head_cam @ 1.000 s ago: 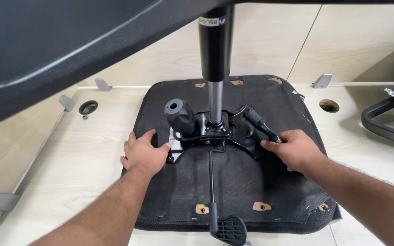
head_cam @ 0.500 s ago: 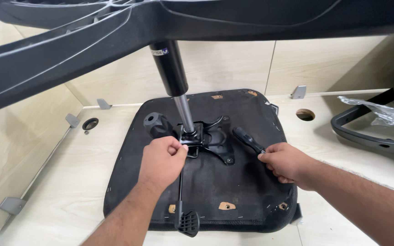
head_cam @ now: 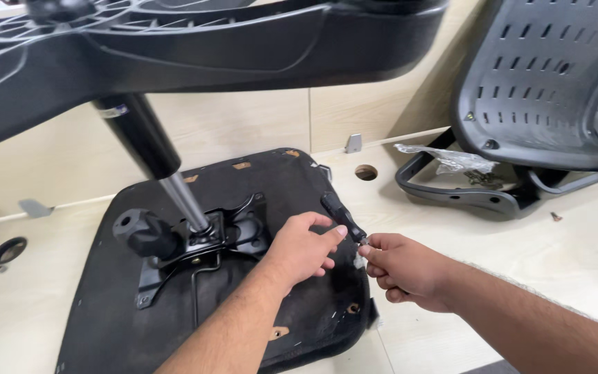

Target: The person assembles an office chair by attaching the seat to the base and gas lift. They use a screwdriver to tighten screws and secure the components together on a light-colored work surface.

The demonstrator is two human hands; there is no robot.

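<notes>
An upturned black seat pan [head_cam: 119, 312] lies on the pale wooden table [head_cam: 555, 256]. Its metal tilt mechanism [head_cam: 223, 235] carries a round black knob [head_cam: 143, 232] and a gas cylinder [head_cam: 140, 138] that leans up to the black star base [head_cam: 243, 48] overhead. A black lever handle [head_cam: 337, 211] juts out to the right. My left hand [head_cam: 302, 249] rests on the seat, index finger stretched along the lever's end. My right hand [head_cam: 399, 266] pinches a small silvery part [head_cam: 362, 242] at the lever's tip, just off the seat's right edge.
A black slotted chair backrest [head_cam: 541, 90] leans at the back right, with a clear plastic bag of hardware [head_cam: 451, 161] in front of it. The table has a cable hole [head_cam: 365, 172], another hole [head_cam: 8, 251] at the left, a metal bracket [head_cam: 354, 143] and a loose screw [head_cam: 555, 216].
The view has swung right and the cylinder now leans left. My left hand left the mechanism for the lever's end. My right hand slid from the lever handle to its tip.
</notes>
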